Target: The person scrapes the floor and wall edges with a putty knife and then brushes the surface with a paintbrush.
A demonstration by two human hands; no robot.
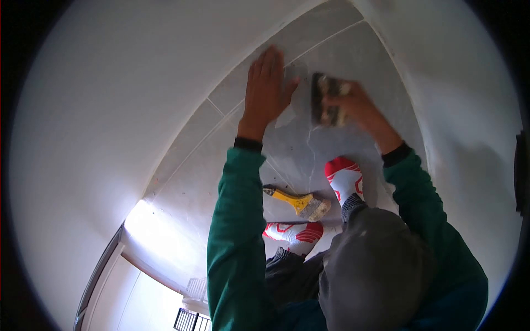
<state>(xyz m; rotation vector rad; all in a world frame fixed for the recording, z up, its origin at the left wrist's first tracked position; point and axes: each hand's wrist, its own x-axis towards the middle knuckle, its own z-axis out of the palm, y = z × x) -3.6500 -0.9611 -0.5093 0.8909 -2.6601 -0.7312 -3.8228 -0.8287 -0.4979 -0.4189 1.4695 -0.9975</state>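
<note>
My left hand [266, 91] lies flat, fingers together, on a grey floor tile [309, 138] close to the wall. My right hand [356, 105] grips a dark grout float [326, 99] smeared with pale mortar and presses it on the tile just right of the left hand. Both arms wear green sleeves. A yellow-handled scraper [298, 202] lies on the tile between my feet in red-and-white socks [343, 177].
White walls [138, 83] close in on the left and right of the tiled floor, meeting in a corner ahead. Grout lines [221, 110] run along the tiles. Bright light comes from an opening [149, 226] at the lower left, with a dark railing [190, 320] beyond.
</note>
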